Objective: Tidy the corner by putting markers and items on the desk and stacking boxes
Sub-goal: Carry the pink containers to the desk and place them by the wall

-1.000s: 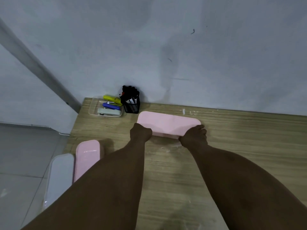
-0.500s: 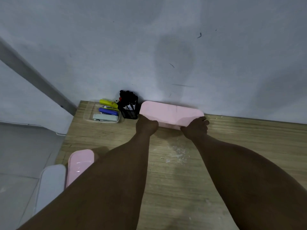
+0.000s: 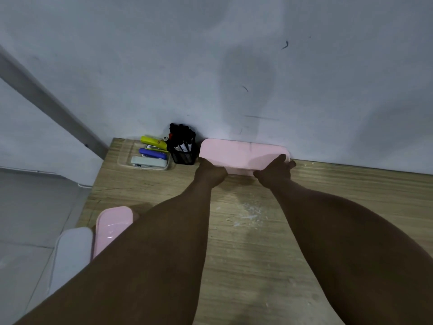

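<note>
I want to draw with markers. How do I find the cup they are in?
Look at the far left corner of the wooden desk, against the grey wall. There a black mesh pen cup stands between a clear tray of staplers and a long pink box. It is the only dark, upright thing there, full of black-capped markers.

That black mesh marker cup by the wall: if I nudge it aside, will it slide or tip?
The mesh cup looks tall and narrow, crammed with markers, so probably top-heavy. A high push may tip it; a low push likely slides it along the desk.
</note>
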